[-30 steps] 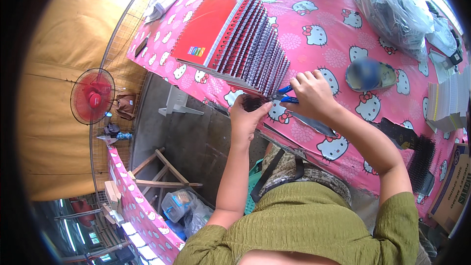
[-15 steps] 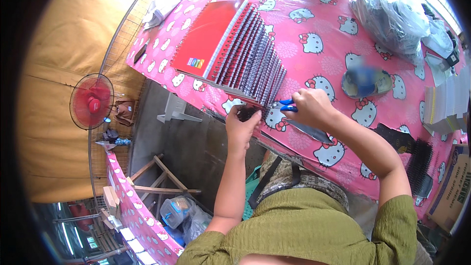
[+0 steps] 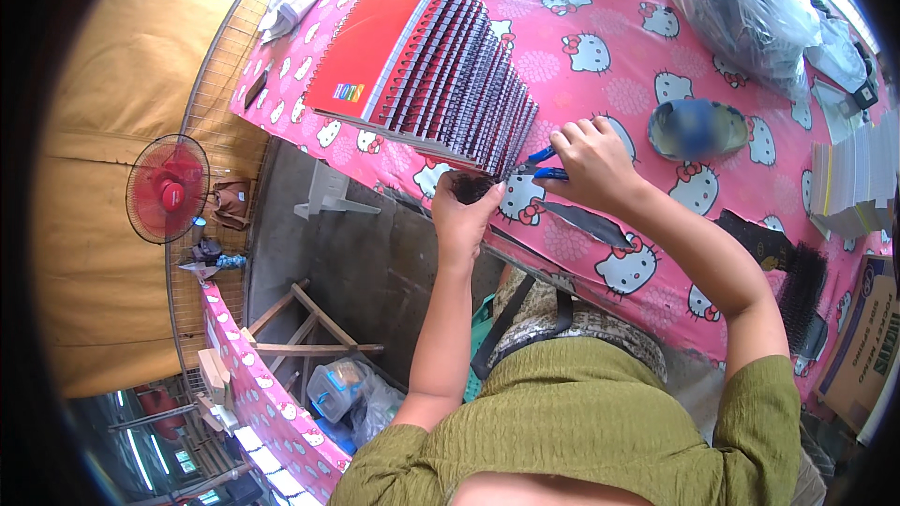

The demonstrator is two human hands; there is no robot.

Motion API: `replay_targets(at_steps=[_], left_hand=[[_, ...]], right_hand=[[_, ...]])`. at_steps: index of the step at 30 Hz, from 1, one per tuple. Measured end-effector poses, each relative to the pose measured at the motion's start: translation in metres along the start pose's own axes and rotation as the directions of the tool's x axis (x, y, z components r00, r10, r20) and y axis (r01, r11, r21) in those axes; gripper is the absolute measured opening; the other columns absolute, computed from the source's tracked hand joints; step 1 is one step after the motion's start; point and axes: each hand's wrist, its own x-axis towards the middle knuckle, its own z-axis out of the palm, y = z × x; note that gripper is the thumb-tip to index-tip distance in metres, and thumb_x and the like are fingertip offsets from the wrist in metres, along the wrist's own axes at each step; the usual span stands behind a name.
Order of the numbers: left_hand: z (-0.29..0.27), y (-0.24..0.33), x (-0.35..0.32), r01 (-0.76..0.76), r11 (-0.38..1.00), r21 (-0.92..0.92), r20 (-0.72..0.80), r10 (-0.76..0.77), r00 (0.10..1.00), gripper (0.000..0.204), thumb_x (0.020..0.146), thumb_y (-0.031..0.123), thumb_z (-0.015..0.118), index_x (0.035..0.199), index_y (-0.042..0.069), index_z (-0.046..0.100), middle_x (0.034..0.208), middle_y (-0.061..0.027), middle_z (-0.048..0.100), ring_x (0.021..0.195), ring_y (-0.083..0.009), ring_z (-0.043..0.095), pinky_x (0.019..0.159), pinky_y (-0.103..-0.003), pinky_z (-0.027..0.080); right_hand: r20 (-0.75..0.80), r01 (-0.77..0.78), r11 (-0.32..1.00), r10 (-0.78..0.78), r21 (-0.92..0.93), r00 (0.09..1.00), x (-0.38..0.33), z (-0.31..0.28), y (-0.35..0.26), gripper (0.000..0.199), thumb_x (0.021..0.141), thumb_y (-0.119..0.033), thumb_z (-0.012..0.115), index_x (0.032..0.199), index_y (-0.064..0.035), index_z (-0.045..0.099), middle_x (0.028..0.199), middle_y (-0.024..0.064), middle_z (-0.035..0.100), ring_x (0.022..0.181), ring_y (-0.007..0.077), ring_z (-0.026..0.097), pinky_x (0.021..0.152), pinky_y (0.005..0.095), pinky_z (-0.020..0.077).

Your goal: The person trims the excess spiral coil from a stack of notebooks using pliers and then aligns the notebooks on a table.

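A tall stack of red spiral-bound notebooks [image 3: 380, 42] stands near the table's edge, its black wire bindings facing right. At the stack's lower front corner my left hand [image 3: 464, 215] is closed, thumb and fingers pinching a dark coil of binding wire [image 3: 472, 186]. My right hand [image 3: 597, 166] grips the blue-handled pliers [image 3: 548, 172]. Their handles are spread apart, and the jaws are beside the coil and the notebook bindings, close to my left fingertips. Whether the jaws touch the wire cannot be made out. A dark flat strip [image 3: 589, 225] lies below my right hand.
On the pink patterned tablecloth [image 3: 623, 94] are a blue-and-cream bowl-like container [image 3: 698, 129], clear plastic bags [image 3: 745, 23], a paper stack [image 3: 851, 186] and black binding coils [image 3: 802, 295]. A cardboard box [image 3: 862, 337] is at right. A red fan [image 3: 169, 189] stands left, beyond a white stool [image 3: 328, 195].
The pliers' handles have spread wider apart in my right hand, which has shifted slightly up with them. My left hand keeps its pinch on the coil. The whole view has shifted a little.
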Motion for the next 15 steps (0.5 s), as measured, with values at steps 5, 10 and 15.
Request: replay_targets(at_steps=[5, 10, 15], left_hand=[[0.003, 0.003, -0.002, 0.014, 0.992, 0.122, -0.023, -0.012, 1.000, 0.039, 0.071, 0.002, 0.079, 0.101, -0.001, 0.055, 0.091, -0.0067, 0.063, 0.079, -0.0118, 0.060, 0.072, -0.025, 0.051], [-0.006, -0.004, -0.001, 0.034, 0.994, 0.105, -0.078, -0.026, 0.997, 0.039, 0.072, 0.003, 0.080, 0.100, -0.001, 0.054, 0.088, -0.0073, 0.064, 0.071, -0.0116, 0.061, 0.062, -0.024, 0.052], [-0.004, 0.009, -0.005, 0.161, 0.987, 0.028, -0.033, -0.160, 0.987, 0.041, 0.071, 0.006, 0.080, 0.101, -0.002, 0.055, 0.092, -0.0082, 0.065, 0.075, -0.0129, 0.061, 0.068, -0.026, 0.050]], right_hand=[[0.115, -0.058, 0.993, 0.046, 0.102, 0.992, 0.009, 0.003, -0.009, 0.048, 0.070, -0.046, 0.074, 0.080, -0.0003, 0.064, 0.078, 0.0123, 0.063, 0.076, 0.0276, 0.063, 0.071, 0.0387, 0.0497], [0.399, -0.190, 0.968, 0.111, 0.165, 0.910, 0.013, -0.007, -0.011, 0.046, 0.071, -0.044, 0.074, 0.077, 0.0004, 0.064, 0.074, 0.0140, 0.063, 0.069, 0.0293, 0.065, 0.062, 0.0400, 0.0514], [-0.201, 0.098, 0.995, -0.089, 0.034, 0.975, -0.001, 0.011, 0.005, 0.044, 0.070, -0.044, 0.075, 0.074, -0.0009, 0.063, 0.073, 0.0135, 0.062, 0.067, 0.0288, 0.064, 0.060, 0.0416, 0.0503]])
